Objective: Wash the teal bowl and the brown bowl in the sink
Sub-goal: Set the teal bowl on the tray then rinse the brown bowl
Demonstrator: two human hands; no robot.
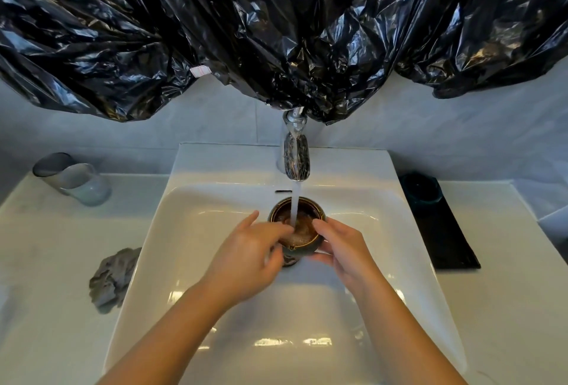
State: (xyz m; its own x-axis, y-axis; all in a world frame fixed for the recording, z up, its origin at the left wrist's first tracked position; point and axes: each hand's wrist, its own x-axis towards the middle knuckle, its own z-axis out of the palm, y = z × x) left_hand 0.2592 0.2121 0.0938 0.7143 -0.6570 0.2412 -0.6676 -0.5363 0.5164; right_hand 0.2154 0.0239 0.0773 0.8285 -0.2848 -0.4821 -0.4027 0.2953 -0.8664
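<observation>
The brown bowl (284, 209) is in the middle of the white sink (190, 231), under the running water from the chrome faucet (295, 157). My right hand (344, 246) grips the bowl's right side, thumb on the rim. My left hand (249, 252) is at the bowl's left side, with its fingers reaching over the rim into the water. The teal bowl (422, 191) sits on a black tray (445, 237) on the counter to the right of the sink.
Two glass tumblers (73, 180) stand on the counter at the back left. A crumpled grey cloth (112, 277) lies at the sink's left edge. Black plastic sheeting (276, 21) hangs over the wall above the faucet.
</observation>
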